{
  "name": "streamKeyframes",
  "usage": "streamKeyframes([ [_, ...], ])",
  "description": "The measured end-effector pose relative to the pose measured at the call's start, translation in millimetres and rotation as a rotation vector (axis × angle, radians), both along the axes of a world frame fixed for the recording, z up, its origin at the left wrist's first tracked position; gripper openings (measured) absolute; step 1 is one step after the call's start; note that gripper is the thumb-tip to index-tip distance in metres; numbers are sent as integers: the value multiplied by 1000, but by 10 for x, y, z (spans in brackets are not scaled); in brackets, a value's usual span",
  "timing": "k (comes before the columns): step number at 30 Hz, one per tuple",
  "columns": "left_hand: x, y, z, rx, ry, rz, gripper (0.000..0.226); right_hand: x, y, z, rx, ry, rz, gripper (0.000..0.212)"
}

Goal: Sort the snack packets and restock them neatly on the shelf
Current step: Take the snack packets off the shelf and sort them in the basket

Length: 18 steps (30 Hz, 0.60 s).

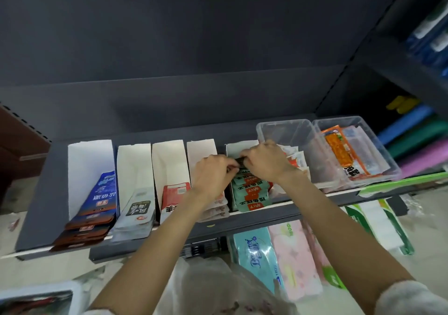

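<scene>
- My left hand (213, 176) and my right hand (265, 161) meet over the row of glossy mint-green and orange snack packets (252, 191); the fingertips of both pinch one small dark item (240, 161) between them. It is too small to tell what the item is.
- The mint-green packets are flat, shiny film pouches, overlapped like tiles in a white cardboard tray (238, 146), running back from the front edge of the matte dark grey metal shelf (36, 205).
- Towards the shelf's left end stand four more white cardboard trays holding, from the left: glossy blue and brown pouches (97, 208), pale grey pouches with a dark label (138, 215), red and white pouches (173, 198), and pale pink pouches (215, 209), partly hidden under my left wrist.
- Towards the right end sit two clear, rigid plastic bins with rounded corners: the nearer one (286, 130), just behind my right hand, contents blurred; the far one (358, 145) holds orange film packets (344, 152).
- Below the front edge lie soft wrapped tissue packs (257, 256), turquoise and pink.
</scene>
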<state>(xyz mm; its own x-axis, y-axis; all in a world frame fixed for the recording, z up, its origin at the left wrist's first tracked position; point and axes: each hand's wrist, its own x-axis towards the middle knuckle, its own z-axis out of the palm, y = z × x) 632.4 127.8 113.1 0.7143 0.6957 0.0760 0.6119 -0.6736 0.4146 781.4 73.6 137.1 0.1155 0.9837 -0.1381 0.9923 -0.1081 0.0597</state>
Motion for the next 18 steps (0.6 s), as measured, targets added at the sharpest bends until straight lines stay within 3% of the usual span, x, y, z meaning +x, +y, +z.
streamKeyframes([
  [2,1,-4,30,-22,9,-3,22,1,-20,-5,-37,36,-25,48],
  [5,-58,-37,110,-126,-23,-11,24,2,-109,27,-34,168,-57,42],
  [9,-295,-162,332,-202,-122,82,18,-103,-335,100,287,296,-68,40],
  [12,-627,-398,543,-177,-428,256,18,-350,-494,153,570,339,-48,34],
  [14,-927,-569,624,-207,-678,367,19,-609,-585,211,655,410,-9,33],
  [18,-1647,-875,644,-469,-995,661,9,-1257,-713,235,496,735,122,25],
])
